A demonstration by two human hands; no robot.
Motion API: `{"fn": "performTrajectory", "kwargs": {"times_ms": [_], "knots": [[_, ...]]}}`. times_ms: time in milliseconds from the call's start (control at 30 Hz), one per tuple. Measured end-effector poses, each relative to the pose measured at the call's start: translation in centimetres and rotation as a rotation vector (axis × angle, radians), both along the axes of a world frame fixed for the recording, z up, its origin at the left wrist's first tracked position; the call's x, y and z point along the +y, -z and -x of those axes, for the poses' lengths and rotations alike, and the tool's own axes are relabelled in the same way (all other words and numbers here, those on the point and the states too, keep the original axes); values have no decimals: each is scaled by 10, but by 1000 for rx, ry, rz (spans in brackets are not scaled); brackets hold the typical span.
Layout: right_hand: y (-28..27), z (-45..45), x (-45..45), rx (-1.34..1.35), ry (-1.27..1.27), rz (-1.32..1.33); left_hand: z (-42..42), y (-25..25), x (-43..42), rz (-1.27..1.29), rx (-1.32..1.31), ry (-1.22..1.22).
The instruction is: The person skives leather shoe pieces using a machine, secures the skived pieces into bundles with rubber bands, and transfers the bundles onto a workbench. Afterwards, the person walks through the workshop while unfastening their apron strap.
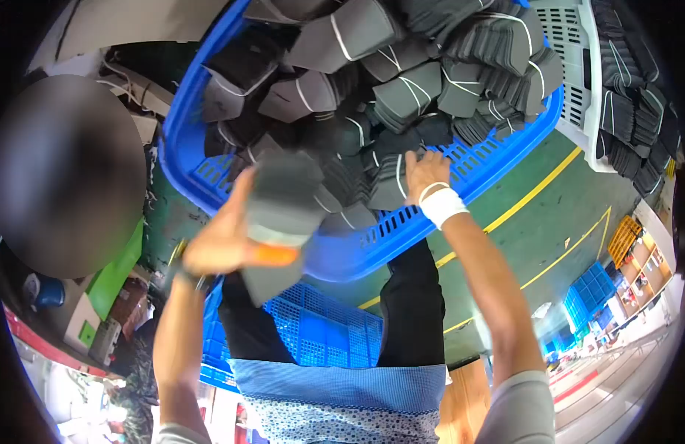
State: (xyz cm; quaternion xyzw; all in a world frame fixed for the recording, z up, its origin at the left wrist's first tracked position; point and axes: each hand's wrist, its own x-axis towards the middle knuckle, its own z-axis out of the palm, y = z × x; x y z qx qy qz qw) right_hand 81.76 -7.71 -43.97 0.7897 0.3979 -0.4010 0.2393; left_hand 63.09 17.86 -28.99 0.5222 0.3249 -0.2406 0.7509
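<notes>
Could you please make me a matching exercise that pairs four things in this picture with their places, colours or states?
Column one
1. Left hand
2. Right hand
3. White basket
4. Floor

Column two
A. Green, with yellow lines
B. White band at the wrist
C. Upper right, beside the blue basket
D. Holding a blurred grey stack

Pairs: 1-D; 2-B; 3-C; 4-A

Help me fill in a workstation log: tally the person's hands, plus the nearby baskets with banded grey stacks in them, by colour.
Hands: 2 (left hand, holding grey pieces; right hand, at the basket's near side)
Blue basket: 1
White basket: 1
Total: 4
</notes>
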Motion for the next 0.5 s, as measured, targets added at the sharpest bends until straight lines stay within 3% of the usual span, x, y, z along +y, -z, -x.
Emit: {"fn": "performTrajectory", "kwargs": {"times_ms": [33,67,100,133,167,200,233,267,300,333,367,400,433,467,500], "knots": [[-4,-5,4,-43,-135,-21,46,-15,7,56,9,-90],[9,-5,-11,-188,-318,-286,87,-41,6,117,85,-284],[7,-16,-10,-29,-246,-172,122,-69,9,499,313,-721],[4,-24,3,138,-183,-71,158,-90,8,165,175,-422],[-8,-26,16,150,-216,11,203,-113,6,285,124,-642],[-22,-25,28,164,-258,14,275,-124,1,235,292,-620],[-37,-22,50,235,-215,129,292,-148,-4,13,389,-574],[-63,-21,74,303,-170,383,303,-182,-9,-84,493,-718],[-46,-20,28,162,-320,58,337,-201,-18,-104,507,-801],[-49,-20,32,230,-129,156,378,-210,-34,-115,508,-893],[-86,-12,64,402,203,343,404,-225,-49,-97,520,-1130],[-73,-13,40,384,295,323,425,-236,-61,-47,505,-1347],[-74,-4,16,407,502,104,445,-246,-72,-23,466,-1434],[-65,-3,-4,586,666,44,464,-256,-82,81,351,-1639],[-159,49,53,660,837,-141,480,-263,-91,199,225,-1820]]}}
